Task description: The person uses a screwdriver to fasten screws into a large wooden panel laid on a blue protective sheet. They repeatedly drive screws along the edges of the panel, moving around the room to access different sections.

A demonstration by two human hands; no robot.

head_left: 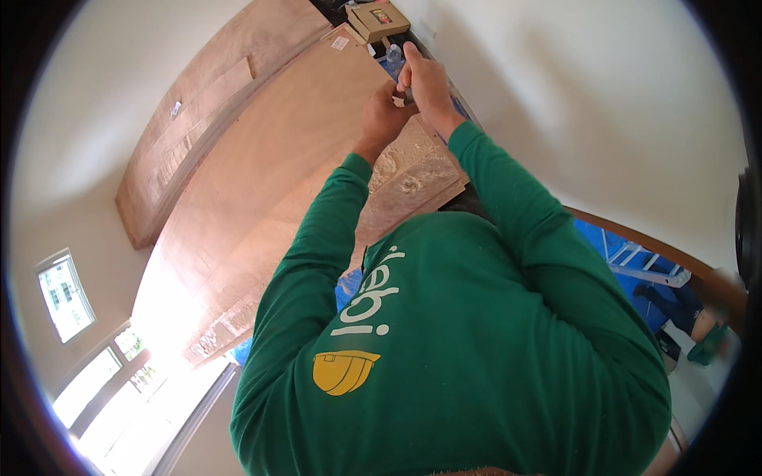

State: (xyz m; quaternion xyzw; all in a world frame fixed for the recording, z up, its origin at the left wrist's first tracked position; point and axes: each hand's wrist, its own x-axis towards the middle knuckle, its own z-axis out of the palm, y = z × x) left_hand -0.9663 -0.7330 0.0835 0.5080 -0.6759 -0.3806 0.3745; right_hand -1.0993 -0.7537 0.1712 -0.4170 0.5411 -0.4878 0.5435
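My left hand (384, 117) and my right hand (429, 86) are together at the upper middle, over the near right part of a large wooden panel (278, 151). Both have their fingers curled in. Between them shows a sliver of a small greyish thing, mostly hidden by the fingers, and its kind cannot be made out. The right thumb points up. Just beyond the hands is a clear plastic bottle (394, 55), partly covered by the right hand; whether the hand touches it I cannot tell. Wood shavings (414, 168) lie on the panel below the hands.
A cardboard box (377, 21) sits past the bottle. Another long board (182, 127) stands along the left wall. The white wall (635, 103) rises close on the right. A metal ladder (647, 263) lies on blue sheeting at the lower right, near another person (702, 337).
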